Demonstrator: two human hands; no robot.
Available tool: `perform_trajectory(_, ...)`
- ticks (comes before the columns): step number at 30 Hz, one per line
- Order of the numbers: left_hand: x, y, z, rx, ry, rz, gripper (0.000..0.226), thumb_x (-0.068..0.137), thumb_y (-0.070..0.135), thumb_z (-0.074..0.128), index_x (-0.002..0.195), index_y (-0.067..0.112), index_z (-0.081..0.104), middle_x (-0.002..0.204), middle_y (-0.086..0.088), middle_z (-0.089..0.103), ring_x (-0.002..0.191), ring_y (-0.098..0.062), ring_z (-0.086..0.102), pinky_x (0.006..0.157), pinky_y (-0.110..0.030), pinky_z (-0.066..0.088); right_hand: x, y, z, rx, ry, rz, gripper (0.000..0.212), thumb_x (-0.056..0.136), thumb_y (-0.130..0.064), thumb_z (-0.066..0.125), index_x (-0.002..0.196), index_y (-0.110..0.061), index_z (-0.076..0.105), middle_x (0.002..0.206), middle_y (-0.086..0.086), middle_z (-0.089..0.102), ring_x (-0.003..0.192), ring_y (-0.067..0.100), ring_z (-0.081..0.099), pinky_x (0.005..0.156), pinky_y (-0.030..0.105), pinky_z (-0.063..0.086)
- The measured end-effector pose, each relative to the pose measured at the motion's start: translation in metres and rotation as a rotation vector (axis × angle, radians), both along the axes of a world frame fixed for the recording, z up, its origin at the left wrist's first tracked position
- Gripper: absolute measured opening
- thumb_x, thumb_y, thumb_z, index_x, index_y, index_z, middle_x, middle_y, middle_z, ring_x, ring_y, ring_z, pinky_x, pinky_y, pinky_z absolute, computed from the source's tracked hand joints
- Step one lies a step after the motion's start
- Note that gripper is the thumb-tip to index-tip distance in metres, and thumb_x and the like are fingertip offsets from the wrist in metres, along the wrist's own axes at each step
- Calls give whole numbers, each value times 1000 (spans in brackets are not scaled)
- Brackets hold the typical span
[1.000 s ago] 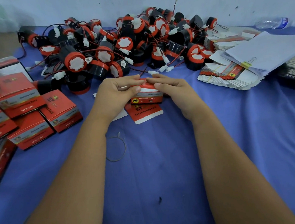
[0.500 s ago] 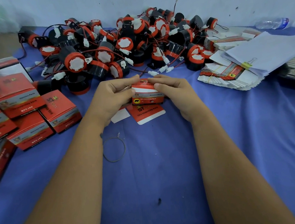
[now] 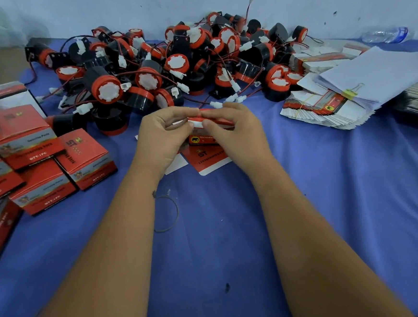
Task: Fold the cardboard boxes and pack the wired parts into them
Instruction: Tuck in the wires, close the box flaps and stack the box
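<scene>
A heap of black-and-red wired parts [image 3: 171, 68] with white connectors fills the counter [image 3: 331, 198] from 10 to 1 o'clock, just behind the hands. At 9 o'clock sit several folded red boxes [image 3: 40, 161], packed close and touching one another; one white-sided box [image 3: 10, 99] stands behind them. At 2 o'clock lies a stack of flat unfolded cartons [image 3: 324, 109] bound with a band, partly covered by white paper sheets [image 3: 383, 69] held with a yellow binder clip [image 3: 350, 92]. A clear plastic bottle [image 3: 388, 34] lies on its side by the wall at 1 o'clock. A thin wire loop [image 3: 168, 211] rests on the blue cloth beside the left forearm.

At the centre, the cardboard box [image 3: 211, 133] being folded stands on the counter, its red bottom flap [image 3: 210, 158] spread flat toward the person. The left hand [image 3: 161, 139] and right hand [image 3: 236, 133] flank it, and the fingers [image 3: 174, 116] of both curl inward and pinch the box's top edge, thumbs meeting over a white flap. Much of the box is hidden behind the hands.
</scene>
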State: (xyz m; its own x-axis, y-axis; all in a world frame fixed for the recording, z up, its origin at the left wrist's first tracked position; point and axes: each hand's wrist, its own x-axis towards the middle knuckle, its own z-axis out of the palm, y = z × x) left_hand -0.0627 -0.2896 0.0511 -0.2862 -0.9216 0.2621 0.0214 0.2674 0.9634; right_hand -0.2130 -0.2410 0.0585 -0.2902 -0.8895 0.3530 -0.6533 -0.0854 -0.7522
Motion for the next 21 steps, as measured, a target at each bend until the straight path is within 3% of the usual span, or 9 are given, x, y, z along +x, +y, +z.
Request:
perform_trajectory(2, -3, 0, 1, -12, 1, -21, 29, 91, -2, 63, 109, 20, 65, 105, 8, 75, 94, -9, 72, 74, -25, 58, 10, -3, 1, -86, 318, -118, 18, 89, -35, 63, 100, -24, 72, 127, -1, 59, 126, 22, 41, 97, 38, 41)
perform_trajectory(4, -5, 0, 1, -13, 6, -20, 35, 89, -6, 62, 111, 22, 59, 107, 8, 74, 95, -4, 70, 73, -19, 55, 14, -6, 4, -105, 403, -89, 16, 90, -30, 60, 96, -16, 66, 124, 0, 61, 120, 25, 47, 93, 43, 44)
perform_trajectory(6, -7, -1, 0, -16, 3, -20, 40, 88, -8, 63, 114, 22, 58, 112, 7, 71, 100, -6, 68, 78, -20, 54, 13, -6, 6, -83, 404, 6, 19, 94, -26, 53, 110, -22, 63, 120, -4, 62, 110, 25, 52, 88, 46, 46)
perform_trajectory(8, -8, -1, -1, -32, -10, -34, 47, 85, -9, 67, 118, 22, 56, 116, 8, 67, 104, -6, 67, 81, -19, 53, 12, -6, 6, -59, 536, 37, 34, 98, -24, 48, 129, -35, 57, 129, -2, 58, 112, 29, 52, 92, 47, 42)
perform_trajectory(10, -9, -2, -2, -40, -29, -48, 55, 84, -8, 70, 124, 25, 52, 120, 11, 64, 106, -4, 65, 84, -18, 53, 12, -7, 7, -44, 654, 31, 43, 99, -19, 46, 134, -42, 53, 137, 1, 53, 115, 32, 51, 93, 46, 37)
perform_trajectory(15, -10, -2, -1, -73, -99, -15, 55, 84, -5, 71, 129, 22, 53, 116, 19, 61, 108, 2, 61, 92, -22, 53, 11, -11, 7, -17, 665, 40, 39, 97, -15, 49, 128, -37, 60, 135, 2, 53, 113, 32, 52, 91, 46, 37)
perform_trajectory(18, -10, -2, -1, -76, -115, 0, 50, 84, -6, 71, 123, 22, 57, 118, 11, 65, 113, -7, 62, 98, -34, 53, 13, -11, 5, -64, 612, 29, 41, 93, -9, 52, 122, -34, 64, 124, -1, 59, 106, 30, 55, 88, 42, 39)
perform_trajectory(21, -10, -2, -1, -68, -128, 19, 49, 83, -5, 72, 120, 23, 58, 117, 12, 66, 115, -9, 61, 99, -37, 53, 15, -12, 3, -86, 584, 18, 40, 91, -6, 53, 119, -32, 66, 117, -1, 61, 102, 28, 56, 85, 38, 36)
